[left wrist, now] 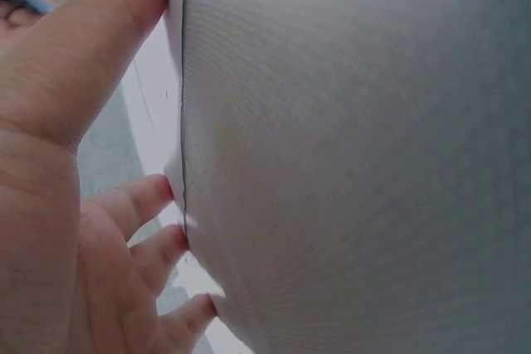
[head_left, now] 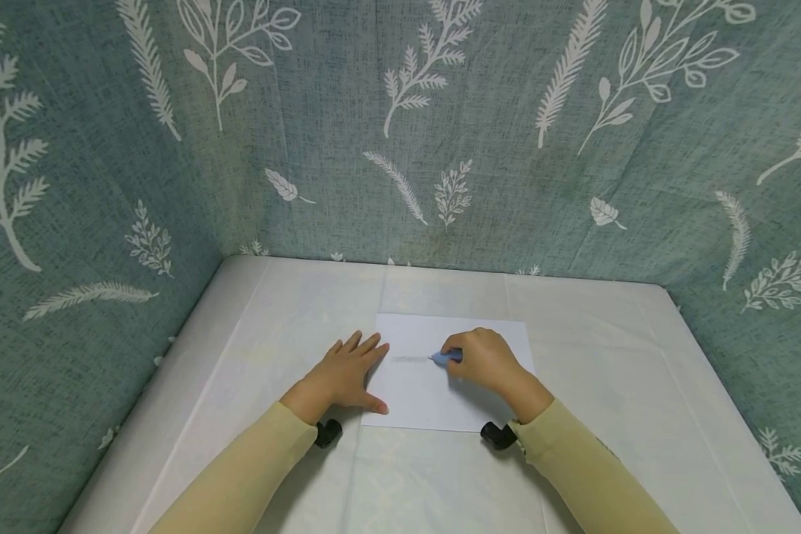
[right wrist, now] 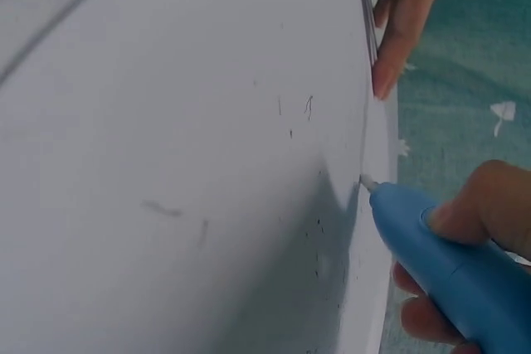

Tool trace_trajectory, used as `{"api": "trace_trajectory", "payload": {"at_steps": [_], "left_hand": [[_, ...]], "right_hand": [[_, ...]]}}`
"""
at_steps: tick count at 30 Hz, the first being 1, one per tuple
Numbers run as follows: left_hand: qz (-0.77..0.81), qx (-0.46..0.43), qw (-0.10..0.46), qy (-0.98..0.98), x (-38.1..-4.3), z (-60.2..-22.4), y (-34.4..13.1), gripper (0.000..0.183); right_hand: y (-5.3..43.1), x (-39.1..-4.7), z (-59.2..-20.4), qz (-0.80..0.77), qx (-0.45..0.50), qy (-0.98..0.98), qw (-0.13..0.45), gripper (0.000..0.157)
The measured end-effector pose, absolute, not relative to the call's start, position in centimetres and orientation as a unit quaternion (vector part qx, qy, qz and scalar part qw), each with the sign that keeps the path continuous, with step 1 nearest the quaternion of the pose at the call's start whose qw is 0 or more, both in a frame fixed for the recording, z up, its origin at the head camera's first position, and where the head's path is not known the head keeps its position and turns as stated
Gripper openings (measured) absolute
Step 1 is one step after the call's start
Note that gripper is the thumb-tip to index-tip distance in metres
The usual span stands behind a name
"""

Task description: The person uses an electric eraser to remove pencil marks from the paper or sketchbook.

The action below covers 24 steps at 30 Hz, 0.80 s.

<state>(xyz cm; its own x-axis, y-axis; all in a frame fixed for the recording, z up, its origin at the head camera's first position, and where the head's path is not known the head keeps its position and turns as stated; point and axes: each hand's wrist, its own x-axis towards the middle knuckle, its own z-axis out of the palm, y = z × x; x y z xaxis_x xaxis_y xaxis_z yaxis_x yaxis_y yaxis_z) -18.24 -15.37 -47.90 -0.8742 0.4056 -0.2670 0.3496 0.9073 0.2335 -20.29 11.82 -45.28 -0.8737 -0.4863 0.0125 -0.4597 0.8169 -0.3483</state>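
Lying flat on the white-covered tabletop [head_left: 607,348], a rectangular sheet of plain white paper [head_left: 403,400] is being held at its left edge by the spread left hand [head_left: 343,377]: the thumb and forefinger are being rested on the paper, the other fingers being fanned out beyond its edge. By this placing, it seems, the sheet is being braced against sliding while its middle is being left free. Over the sheet's right half, a stout light-blue pen-shaped tool [right wrist: 444,263] is being pinched in the curled fingers of the right hand [head_left: 489,362]. One fingertip is being rested at a round button on its barrel, likely for ready pressing. The thin pale tip is being held near the sheet's middle, at the right end of a faint grey streak [head_left: 409,359], the tool being pointed toward the sheet's left edge, probably for following that mark closely. Behind the sheet, a leaf-printed blue-green fabric backdrop [head_left: 334,178] is being displayed.
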Motion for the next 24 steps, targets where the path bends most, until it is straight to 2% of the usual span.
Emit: {"api": "trace_trajectory", "payload": {"at_steps": [14,19,24], "left_hand": [[0.089,0.195,0.16,0.964,-18.08,-47.4,-15.3,0.118],[0.086,0.195,0.16,0.964,-18.16,-47.52,-15.22,0.118],[0.083,0.195,0.161,0.964,-18.16,-47.57,-15.17,0.117]], "right_hand": [[11.72,-20.34,-45.37,-0.18,-0.258,0.948,0.04,0.018],[11.85,-20.39,-45.64,-0.174,-0.259,0.95,0.019,0.019],[11.79,-20.33,-45.54,-0.179,-0.262,0.948,0.031,0.019]]}}
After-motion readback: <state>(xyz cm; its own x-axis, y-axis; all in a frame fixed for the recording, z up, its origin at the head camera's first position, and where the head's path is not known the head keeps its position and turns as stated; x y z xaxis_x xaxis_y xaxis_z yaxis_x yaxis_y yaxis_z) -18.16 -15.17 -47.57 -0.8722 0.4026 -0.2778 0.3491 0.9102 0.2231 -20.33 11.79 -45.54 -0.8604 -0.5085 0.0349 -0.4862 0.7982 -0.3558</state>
